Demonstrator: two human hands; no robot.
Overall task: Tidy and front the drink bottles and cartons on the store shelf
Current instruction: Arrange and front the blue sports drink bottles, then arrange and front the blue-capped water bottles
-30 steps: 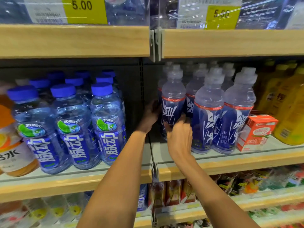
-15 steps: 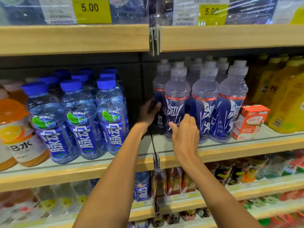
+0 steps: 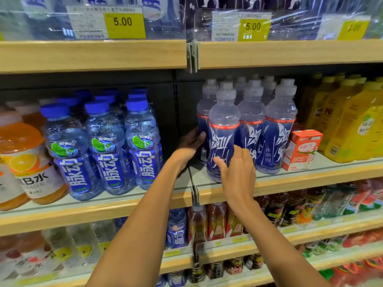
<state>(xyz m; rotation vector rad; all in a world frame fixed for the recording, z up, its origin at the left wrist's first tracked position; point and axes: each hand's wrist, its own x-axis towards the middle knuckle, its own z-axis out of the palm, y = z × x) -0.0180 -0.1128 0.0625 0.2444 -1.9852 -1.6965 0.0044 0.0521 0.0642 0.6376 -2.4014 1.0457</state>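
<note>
The front bottle (image 3: 222, 125) looks full, so it should feel fairly heavy for its size. Its clear plastic wall would likely give a little under a squeeze, and the glossy blue label is probably slick. It is tall with a narrow foot, so a push up near the cap could tip it. The pinched waist under the red band looks like the safest place to grip it.

The right hand (image 3: 238, 172) holds this bottle low on the label. The thumb (image 3: 218, 162) presses on the label's face, and the other fingers (image 3: 242, 151) curl round its right side, into the gap next to the neighbouring bottle. The bottle stands upright near the lip of the shelf (image 3: 290, 183), rising well above the fingers.

The left hand (image 3: 189, 143) grips the rear bottle (image 3: 204, 112), which stands just behind and to the left of the front 1. Its thumb lies across the side of the label. The other fingers are hidden behind the bottle, so how far they wrap round cannot be told.

A small red carton (image 3: 300, 150) stands 2 bottles further along, beyond the right fingers.
</note>
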